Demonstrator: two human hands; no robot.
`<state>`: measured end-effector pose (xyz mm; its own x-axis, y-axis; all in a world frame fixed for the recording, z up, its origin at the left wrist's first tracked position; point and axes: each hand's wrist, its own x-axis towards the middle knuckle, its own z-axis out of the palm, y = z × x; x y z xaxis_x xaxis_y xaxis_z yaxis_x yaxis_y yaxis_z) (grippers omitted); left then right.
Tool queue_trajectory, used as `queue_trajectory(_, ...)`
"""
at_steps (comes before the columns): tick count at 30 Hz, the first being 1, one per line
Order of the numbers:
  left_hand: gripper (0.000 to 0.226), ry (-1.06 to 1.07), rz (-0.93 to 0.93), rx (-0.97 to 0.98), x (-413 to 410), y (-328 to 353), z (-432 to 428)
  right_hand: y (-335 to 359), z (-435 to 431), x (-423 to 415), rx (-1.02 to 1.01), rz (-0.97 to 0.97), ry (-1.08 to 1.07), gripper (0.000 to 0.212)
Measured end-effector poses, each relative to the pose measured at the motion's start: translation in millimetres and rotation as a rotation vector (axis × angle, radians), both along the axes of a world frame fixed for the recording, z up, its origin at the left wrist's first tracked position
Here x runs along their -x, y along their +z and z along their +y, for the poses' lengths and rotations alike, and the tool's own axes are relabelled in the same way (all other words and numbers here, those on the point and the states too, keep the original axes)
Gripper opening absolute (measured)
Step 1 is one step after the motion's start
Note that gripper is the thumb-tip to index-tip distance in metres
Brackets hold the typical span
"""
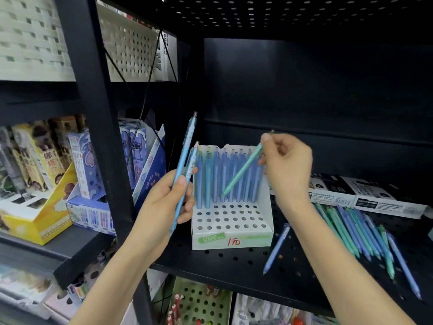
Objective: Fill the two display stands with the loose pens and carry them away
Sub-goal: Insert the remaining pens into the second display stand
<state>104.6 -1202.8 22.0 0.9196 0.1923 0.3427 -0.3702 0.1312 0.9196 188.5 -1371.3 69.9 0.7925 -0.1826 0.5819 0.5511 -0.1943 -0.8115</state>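
On the shelf: a black metal perforated shelf [234, 261] at about chest height, with a dark back panel and another perforated shelf overhead. It carries a white cardboard display stand [232, 240].
Display stand: stepped, its top full of round holes. The front wall has a green label and a handwritten red price. The front rows of holes are unfilled.
Standing pens: blue standing pens [214, 179] fill the stand's back rows, upright and close together.
Right hand: the right hand [288, 167] is raised over the stand's right rear corner. Thumb and fingertips pinch the upper end of a green pen [241, 172]. The pen slants down to the left, its lower end among the standing pens. Whether it sits in a hole I cannot tell.
Left hand: the left hand [164, 202] is just left of the stand, fingers curled round two light blue pens [181, 167]. These point upward, one reaching higher than the other.
Right of the stand: a heap of loose pens [351, 231], blue and green, lies flat on the shelf. A single blue pen [276, 249] lies apart, between the heap and the stand.
Behind the heap: long flat boxes [365, 195], white and black, lie against the back panel.
Left of the stand: past a black upright post [103, 137], a neighbouring shelf holds blue cartoon boxes [136, 148] and a yellow carton [39, 221].
Above that: white lattice baskets [30, 38].
Below the stand: a green perforated tray [201, 303] on a lower level.
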Motion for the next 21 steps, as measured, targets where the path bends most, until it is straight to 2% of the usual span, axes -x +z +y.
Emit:
queue_trajectory(4, 0.023, 0.037, 0.004, -0.013, -2.4, -2.5, -0.3, -11.3, 16.4, 3.4, 0.167, -0.056, -0.013, 0.012)
queue_trajectory(8, 0.023, 0.065, 0.016, -0.046, -3.4, -3.2, 0.4, -17.2, 28.4, 3.9, 0.289, -0.106, -0.023, 0.016)
queue_trajectory(15, 0.024, 0.073, -0.005, -0.092, -3.6, -2.1, -1.2, -27.6, 40.5, 2.8, 0.526, -0.031, 0.033, 0.021)
queue_trajectory(18, 0.022, 0.074, -0.013, -0.132, -2.8, -2.2, -1.0, -24.8, 39.6, 5.5, 0.563, -0.030, -0.038, 0.023)
queue_trajectory(21, 0.027, 0.063, -0.022, -0.199, -1.1, -3.2, -2.5, -19.3, 35.3, 19.2, 0.416, -0.094, -0.014, 0.030)
